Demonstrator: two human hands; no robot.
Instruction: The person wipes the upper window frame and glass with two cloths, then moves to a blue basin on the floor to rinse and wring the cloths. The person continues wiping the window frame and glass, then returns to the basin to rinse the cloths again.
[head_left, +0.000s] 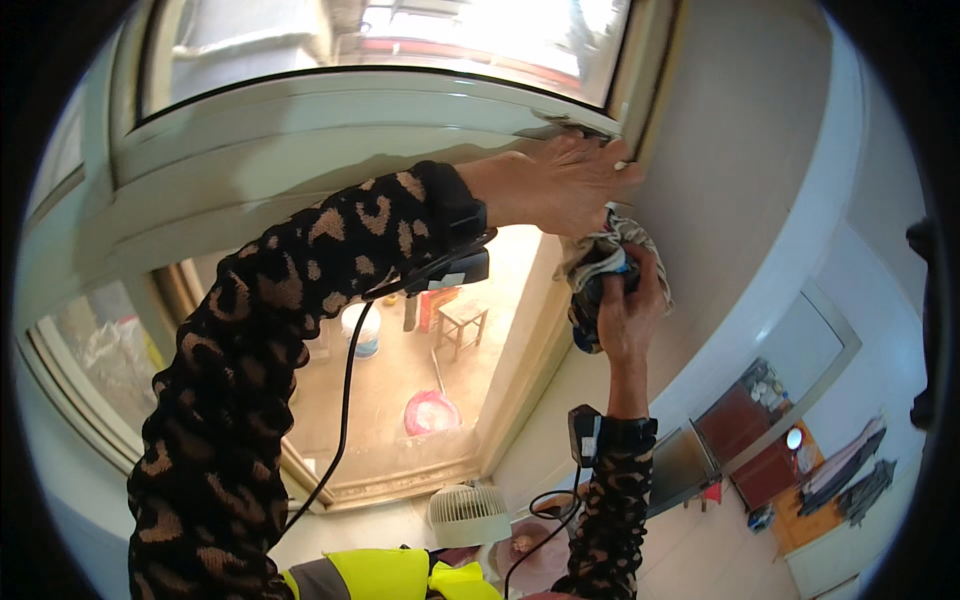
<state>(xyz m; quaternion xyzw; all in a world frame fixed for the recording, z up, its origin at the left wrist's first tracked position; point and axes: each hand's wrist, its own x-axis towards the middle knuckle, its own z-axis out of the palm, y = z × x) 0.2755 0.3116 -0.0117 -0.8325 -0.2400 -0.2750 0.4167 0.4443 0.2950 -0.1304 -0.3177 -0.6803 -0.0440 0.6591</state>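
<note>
My left hand (566, 180) reaches across to the lower right corner of a window sash, fingers spread over the pale window frame (360, 127). Its palm side is hidden. Just below it, my right hand (634, 315) grips a bunched cloth (600, 259), dark and patterned with a pale striped part. The cloth's upper edge meets the underside of my left hand; whether the left thumb touches it I cannot tell. Both forearms wear black and tan patterned sleeves, with a black cabled device at each wrist.
A fan (469, 516) stands below the window. Through the lower pane show a wooden stool (463, 319), a white bucket (362, 330) and a pink basin (432, 413). A wall (720, 150) runs along the right. Clothes (844, 469) hang at the far right.
</note>
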